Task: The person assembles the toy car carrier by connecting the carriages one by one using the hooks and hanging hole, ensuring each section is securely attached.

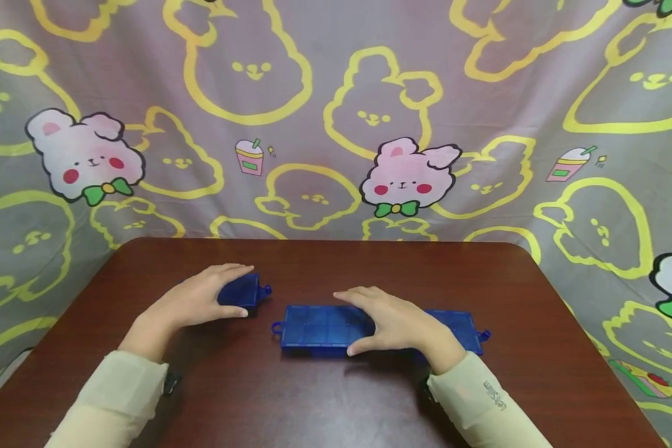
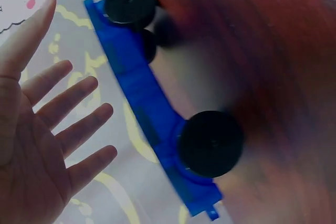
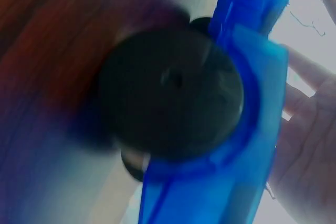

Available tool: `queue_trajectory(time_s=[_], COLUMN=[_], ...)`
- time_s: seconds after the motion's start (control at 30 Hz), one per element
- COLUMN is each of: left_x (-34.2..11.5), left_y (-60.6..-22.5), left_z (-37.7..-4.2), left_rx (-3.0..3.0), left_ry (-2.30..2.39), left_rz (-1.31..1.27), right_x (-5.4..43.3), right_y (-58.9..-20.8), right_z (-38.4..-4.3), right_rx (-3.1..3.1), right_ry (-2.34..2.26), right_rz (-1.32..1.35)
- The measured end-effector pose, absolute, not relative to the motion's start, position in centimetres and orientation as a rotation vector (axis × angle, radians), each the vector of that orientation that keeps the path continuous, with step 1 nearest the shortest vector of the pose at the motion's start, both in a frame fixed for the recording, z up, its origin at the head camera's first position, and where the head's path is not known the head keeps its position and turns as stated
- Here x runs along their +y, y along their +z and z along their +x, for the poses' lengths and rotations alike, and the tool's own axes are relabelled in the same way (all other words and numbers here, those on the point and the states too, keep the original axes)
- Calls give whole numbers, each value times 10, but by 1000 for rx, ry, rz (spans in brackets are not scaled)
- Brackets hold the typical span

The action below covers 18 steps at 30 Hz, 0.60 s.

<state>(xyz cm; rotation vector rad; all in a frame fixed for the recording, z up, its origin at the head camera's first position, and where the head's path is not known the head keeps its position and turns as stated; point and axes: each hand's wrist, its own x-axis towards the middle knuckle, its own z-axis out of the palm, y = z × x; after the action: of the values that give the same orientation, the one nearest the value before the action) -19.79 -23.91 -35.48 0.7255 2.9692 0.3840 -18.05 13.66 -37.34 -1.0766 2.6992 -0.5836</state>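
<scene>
Head view: my left hand (image 1: 193,300) and right hand (image 1: 394,320) spread wide, likely so thumb and fingers span the left blue car (image 1: 242,291) and right blue car (image 1: 316,326), apart on the table (image 1: 291,398); contact I cannot tell.

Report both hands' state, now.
Left hand: open, fingers spread, holding nothing, near a blue wheeled piece.
Right hand: open, over blue plastic; whether it touches cannot be told.

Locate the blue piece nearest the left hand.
Head view: the blue piece sits left of centre on the table, partly hidden by the left hand.
</scene>
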Motion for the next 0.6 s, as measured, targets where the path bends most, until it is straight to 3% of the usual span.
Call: queue_trajectory(time_s=[0.6], left_x=[-240], left_y=[-376], left_z=[-217], left_rx=[2889], left_ry=[356], left_rz=[618], right_x=[110], right_y=[-386], right_z=[-185], right_rx=[2650], right_ry=[-460], right_rz=[-1173])
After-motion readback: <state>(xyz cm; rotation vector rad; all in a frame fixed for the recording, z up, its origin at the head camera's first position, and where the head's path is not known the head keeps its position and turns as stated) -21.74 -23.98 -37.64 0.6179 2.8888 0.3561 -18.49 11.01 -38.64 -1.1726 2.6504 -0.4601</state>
